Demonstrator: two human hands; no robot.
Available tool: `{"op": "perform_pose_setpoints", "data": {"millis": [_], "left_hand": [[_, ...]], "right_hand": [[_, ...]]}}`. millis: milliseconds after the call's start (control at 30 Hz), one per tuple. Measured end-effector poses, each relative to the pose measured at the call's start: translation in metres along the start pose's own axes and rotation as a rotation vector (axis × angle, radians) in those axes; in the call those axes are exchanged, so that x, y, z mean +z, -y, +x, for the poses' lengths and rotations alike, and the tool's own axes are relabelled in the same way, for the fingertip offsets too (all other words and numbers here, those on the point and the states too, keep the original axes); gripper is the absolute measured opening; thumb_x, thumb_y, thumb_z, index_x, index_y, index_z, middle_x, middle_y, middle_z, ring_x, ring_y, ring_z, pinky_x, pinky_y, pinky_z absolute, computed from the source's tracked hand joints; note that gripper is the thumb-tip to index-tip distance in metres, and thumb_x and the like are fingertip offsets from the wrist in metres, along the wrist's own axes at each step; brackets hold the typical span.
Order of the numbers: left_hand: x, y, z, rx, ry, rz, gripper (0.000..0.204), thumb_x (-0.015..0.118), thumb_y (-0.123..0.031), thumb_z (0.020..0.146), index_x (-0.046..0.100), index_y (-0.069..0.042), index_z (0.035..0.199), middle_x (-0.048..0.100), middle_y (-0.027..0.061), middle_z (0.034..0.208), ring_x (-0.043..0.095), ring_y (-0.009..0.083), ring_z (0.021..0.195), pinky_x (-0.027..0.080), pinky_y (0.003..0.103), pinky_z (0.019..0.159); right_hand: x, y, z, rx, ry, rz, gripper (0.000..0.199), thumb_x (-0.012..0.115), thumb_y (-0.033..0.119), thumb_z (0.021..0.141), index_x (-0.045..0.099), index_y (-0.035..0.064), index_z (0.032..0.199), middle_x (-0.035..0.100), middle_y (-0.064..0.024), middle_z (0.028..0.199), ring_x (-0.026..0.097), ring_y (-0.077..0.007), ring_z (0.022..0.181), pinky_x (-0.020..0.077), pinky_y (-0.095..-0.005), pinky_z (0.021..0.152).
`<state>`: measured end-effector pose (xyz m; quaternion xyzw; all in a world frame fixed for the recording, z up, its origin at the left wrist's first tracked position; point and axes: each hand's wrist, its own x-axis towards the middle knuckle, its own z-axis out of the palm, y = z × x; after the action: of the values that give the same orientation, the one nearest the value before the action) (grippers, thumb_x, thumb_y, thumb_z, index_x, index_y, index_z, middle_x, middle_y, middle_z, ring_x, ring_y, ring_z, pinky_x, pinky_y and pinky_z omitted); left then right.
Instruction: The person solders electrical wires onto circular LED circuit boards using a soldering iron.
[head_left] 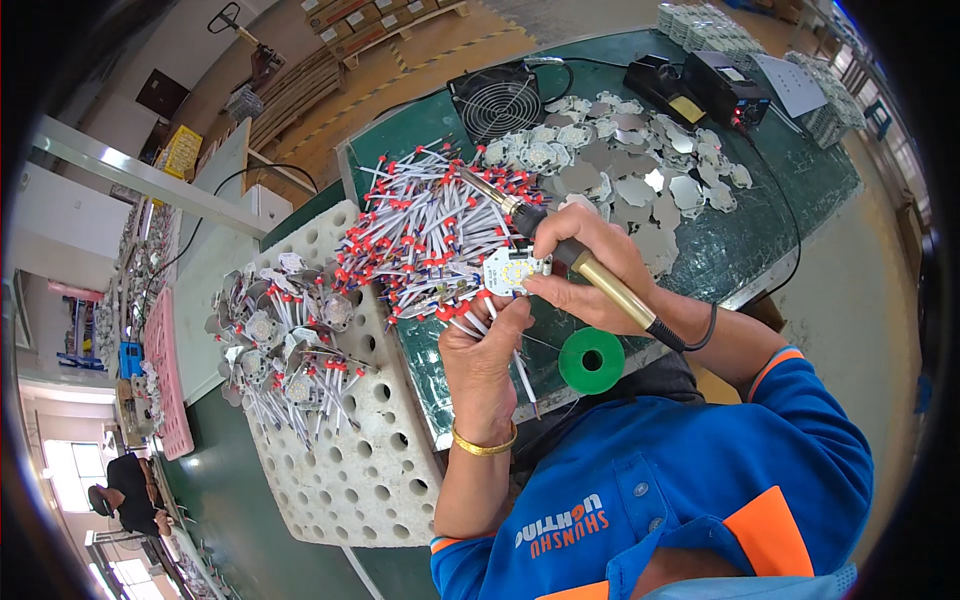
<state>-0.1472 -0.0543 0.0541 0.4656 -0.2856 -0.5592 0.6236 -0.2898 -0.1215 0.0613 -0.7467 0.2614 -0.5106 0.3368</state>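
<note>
left hand (483, 345): ours; closed around a bundle of white wires with red and blue ends (478, 318); thumb and fingers present the small white LED board (512, 271) at the fingertips, just above the green bench mat (760, 215)
right hand (590, 275): ours; clenched pen-style on the soldering iron (560, 250); iron's yellow handle runs back over the hand, cord trails toward the bench edge; tip end points up-left over the wire pile
board: sits between both hands, touching the left fingertips; right fingers steady its lower edge; whether the tip touches a pad we cannot tell, it's too small
solder: green solder spool (591, 360) lies on the bench edge just below the right hand, near enough to feed
stock: loose pile of wires (430, 230) just left of the board; silver star-shaped plates (640, 170) spread behind it; finished assemblies (285, 345) on the white perforated foam tray (360, 470) well to the left
bench kit: fume fan (497, 102) behind the pile; soldering station (728, 88) at the far right
doing it well, our judgement: brace both wrists together so board and tip move as one; hold the wire end flat on the pad before heat; keep left fingertips off the heated corner; keep the joint in line with the fan; keep the cord clear of the spool
</note>
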Motion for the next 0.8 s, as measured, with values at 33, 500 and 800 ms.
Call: {"op": "perform_pose_setpoints", "data": {"millis": [33, 500, 800], "left_hand": [[0.001, 0.0, 0.0, -0.003, -0.016, 0.011, 0.005, 0.067, -0.004, 0.076, 0.063, -0.003, 0.08, 0.061, 0.0025, 0.068, 0.051, 0.0053, 0.057, 0.036, 0.018, 0.051], [-0.006, 0.001, -0.009, -0.076, -0.018, -0.16, 0.007, 0.066, -0.005, 0.077, 0.064, -0.002, 0.082, 0.061, 0.0034, 0.066, 0.05, 0.0051, 0.054, 0.035, 0.018, 0.049], [-0.006, -0.013, -0.02, 0.11, -0.17, -0.147, 0.006, 0.065, -0.003, 0.077, 0.059, -0.005, 0.077, 0.058, 0.0059, 0.064, 0.045, 0.0067, 0.048, 0.032, 0.02, 0.044]], "right_hand": [[0.001, 0.0, 0.0, -0.015, -0.021, -0.019, 0.028, 0.069, 0.009, 0.072, 0.05, 0.0077, 0.092, 0.052, -0.0017, 0.082, 0.051, -0.0095, 0.061, 0.0426, -0.0238, 0.056], [-0.004, 0.004, -0.006, -0.027, -0.016, 0.077, 0.026, 0.07, 0.006, 0.071, 0.053, 0.0059, 0.091, 0.054, -0.0036, 0.083, 0.052, -0.0093, 0.063, 0.0435, -0.0233, 0.057], [-0.042, 0.023, -0.023, -0.372, 0.05, 0.103, 0.036, 0.058, 0.038, 0.084, 0.056, 0.0031, 0.093, 0.056, -0.0061, 0.068, 0.051, -0.019, 0.057, 0.0409, -0.0297, 0.054]]}}
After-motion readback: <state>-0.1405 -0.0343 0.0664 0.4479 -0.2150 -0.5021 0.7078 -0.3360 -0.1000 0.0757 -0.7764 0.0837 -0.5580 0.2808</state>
